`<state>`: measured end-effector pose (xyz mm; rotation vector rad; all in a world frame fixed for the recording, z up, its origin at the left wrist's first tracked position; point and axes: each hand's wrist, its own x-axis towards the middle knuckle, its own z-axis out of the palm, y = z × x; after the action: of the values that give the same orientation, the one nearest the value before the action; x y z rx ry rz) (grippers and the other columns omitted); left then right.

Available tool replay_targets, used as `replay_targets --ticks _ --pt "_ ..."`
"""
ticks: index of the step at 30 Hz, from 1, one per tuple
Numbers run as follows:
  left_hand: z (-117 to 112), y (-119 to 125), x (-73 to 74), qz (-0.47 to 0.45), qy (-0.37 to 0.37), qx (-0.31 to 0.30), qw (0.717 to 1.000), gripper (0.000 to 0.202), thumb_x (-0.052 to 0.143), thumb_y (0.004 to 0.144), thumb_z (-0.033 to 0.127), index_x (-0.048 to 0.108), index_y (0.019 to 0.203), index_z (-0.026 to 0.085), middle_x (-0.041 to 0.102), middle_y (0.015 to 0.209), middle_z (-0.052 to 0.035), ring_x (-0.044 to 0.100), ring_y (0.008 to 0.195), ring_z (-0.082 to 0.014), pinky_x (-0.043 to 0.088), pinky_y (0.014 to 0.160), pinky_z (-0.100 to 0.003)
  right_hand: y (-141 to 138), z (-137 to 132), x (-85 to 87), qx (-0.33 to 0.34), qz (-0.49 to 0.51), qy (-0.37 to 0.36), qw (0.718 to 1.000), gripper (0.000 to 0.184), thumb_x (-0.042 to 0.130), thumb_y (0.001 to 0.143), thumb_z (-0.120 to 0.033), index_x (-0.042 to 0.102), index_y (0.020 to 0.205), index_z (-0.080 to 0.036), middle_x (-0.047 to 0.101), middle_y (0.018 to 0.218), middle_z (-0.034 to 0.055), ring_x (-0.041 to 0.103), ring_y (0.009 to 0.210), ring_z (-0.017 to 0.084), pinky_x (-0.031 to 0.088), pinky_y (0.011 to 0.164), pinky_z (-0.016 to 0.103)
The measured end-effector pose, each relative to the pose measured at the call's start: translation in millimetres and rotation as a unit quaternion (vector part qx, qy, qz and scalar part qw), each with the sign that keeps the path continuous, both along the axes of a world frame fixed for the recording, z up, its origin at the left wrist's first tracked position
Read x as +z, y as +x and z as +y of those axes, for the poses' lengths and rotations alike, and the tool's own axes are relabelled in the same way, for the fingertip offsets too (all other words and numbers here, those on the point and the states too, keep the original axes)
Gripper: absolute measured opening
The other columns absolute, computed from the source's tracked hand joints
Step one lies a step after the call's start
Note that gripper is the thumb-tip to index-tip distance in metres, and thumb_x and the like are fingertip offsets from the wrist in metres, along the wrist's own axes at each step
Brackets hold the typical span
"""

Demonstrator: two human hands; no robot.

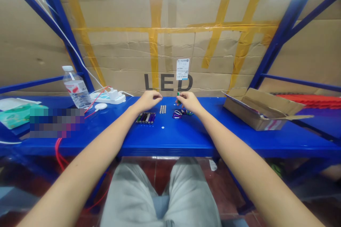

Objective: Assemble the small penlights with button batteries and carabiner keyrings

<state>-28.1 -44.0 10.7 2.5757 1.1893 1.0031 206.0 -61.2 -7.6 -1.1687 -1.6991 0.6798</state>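
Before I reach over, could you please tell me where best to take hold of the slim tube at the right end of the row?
Probably pinch the tube across its middle from above, easing in along its right side: it looks long and narrow, a neighbour sits close on its left, and bare table separates it from the metal pieces.

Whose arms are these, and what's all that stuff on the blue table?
There's no robot here, just a person with two bare hands. A camera on their head looks forward and down, so you see what they see. On the blue table are a row of slim tubes, small silvery pieces and colourful clips. A bottle stands on the left, an open cardboard box on the right. The right hand pinches a small green thing. The left hand hides whether it holds anything.
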Motion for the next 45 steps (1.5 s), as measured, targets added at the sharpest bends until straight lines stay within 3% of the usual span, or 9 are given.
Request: replay_targets --ticks 9,14,18,24,31,35,39,42,45 --pt "-7 6 -8.1 0.134 -0.059 -0.033 0.989 0.026 0.055 0.076 0.015 0.078 0.087 0.020 0.077 0.094 -0.0047 0.069 0.089 -0.0211 0.050 0.083 -0.030 6 -5 0.5 -0.051 -0.078 0.020 0.995 0.018 0.054 0.090 -0.021 0.057 0.073 -0.017 0.072 0.075 0.0057 0.064 0.065 0.014 0.047 0.059 0.021" --pt "-11 11 -13.2 0.184 -0.019 -0.074 0.980 0.042 0.047 0.071 0.003 0.080 0.091 0.018 0.076 0.098 -0.0057 0.068 0.093 -0.0196 0.050 0.088 -0.028 7 -5 -0.6 -0.055 -0.108 0.032 0.992 0.019 0.055 0.090 -0.024 0.055 0.072 -0.018 0.071 0.073 0.0048 0.064 0.066 0.014 0.046 0.061 0.022" --pt "-11 15 -16.4 0.221 -0.002 -0.078 0.972 0.044 0.047 0.073 0.002 0.081 0.095 0.017 0.076 0.099 -0.0079 0.068 0.092 -0.0203 0.050 0.086 -0.027 8 -1 -2.7 -0.055 -0.113 0.033 0.992 0.018 0.055 0.090 -0.024 0.056 0.073 -0.018 0.072 0.075 0.0051 0.065 0.067 0.014 0.045 0.061 0.021" --pt "-11 16 -17.7 0.222 -0.027 -0.066 0.972 0.043 0.049 0.073 0.003 0.081 0.096 0.018 0.077 0.100 -0.0079 0.069 0.093 -0.0216 0.051 0.087 -0.027 8 -2 -3.6 -0.052 -0.109 0.035 0.992 0.017 0.054 0.089 -0.022 0.056 0.073 -0.018 0.070 0.074 0.0046 0.064 0.066 0.014 0.045 0.060 0.021" --pt "-15 18 -14.3 0.202 -0.064 -0.111 0.971 0.042 0.049 0.073 0.006 0.081 0.095 0.019 0.077 0.099 -0.0054 0.069 0.092 -0.0193 0.051 0.085 -0.025 7 -4 -1.1 -0.051 -0.097 0.024 0.994 0.016 0.053 0.089 -0.021 0.057 0.074 -0.017 0.070 0.074 0.0050 0.065 0.066 0.014 0.047 0.061 0.022" --pt "-18 16 -9.7 0.185 -0.078 -0.094 0.975 0.042 0.048 0.074 0.005 0.080 0.097 0.019 0.077 0.100 -0.0046 0.068 0.093 -0.0186 0.050 0.084 -0.025 9 2 -5.8 -0.014 -0.093 0.028 0.995 0.013 0.054 0.088 -0.018 0.061 0.077 -0.016 0.072 0.077 0.0048 0.065 0.070 0.014 0.050 0.067 0.024" --pt "-21 16 -9.7 0.207 -0.056 -0.053 0.975 0.028 0.057 0.080 0.018 0.079 0.097 0.020 0.074 0.100 -0.0057 0.066 0.091 -0.0201 0.048 0.083 -0.027 11 13 -13.9 0.025 -0.065 0.036 0.997 0.014 0.057 0.082 -0.011 0.067 0.091 -0.016 0.073 0.081 0.0046 0.068 0.077 0.016 0.053 0.072 0.027" --pt "-19 20 -14.9 0.235 -0.013 -0.065 0.970 0.024 0.061 0.084 0.028 0.079 0.098 0.021 0.071 0.100 -0.0071 0.063 0.095 -0.0221 0.046 0.088 -0.030 11 17 -17.7 0.042 -0.057 0.048 0.996 0.013 0.060 0.080 -0.011 0.067 0.090 -0.017 0.075 0.086 0.0058 0.070 0.084 0.019 0.055 0.078 0.032" --pt "-15 26 -20.9 0.253 0.006 -0.080 0.964 0.021 0.061 0.085 0.027 0.079 0.094 0.021 0.070 0.100 -0.0076 0.060 0.101 -0.0237 0.044 0.093 -0.032 10 17 -18.7 0.060 -0.047 0.054 0.996 0.013 0.061 0.079 -0.010 0.068 0.087 -0.017 0.075 0.091 0.0067 0.070 0.090 0.021 0.055 0.085 0.036"
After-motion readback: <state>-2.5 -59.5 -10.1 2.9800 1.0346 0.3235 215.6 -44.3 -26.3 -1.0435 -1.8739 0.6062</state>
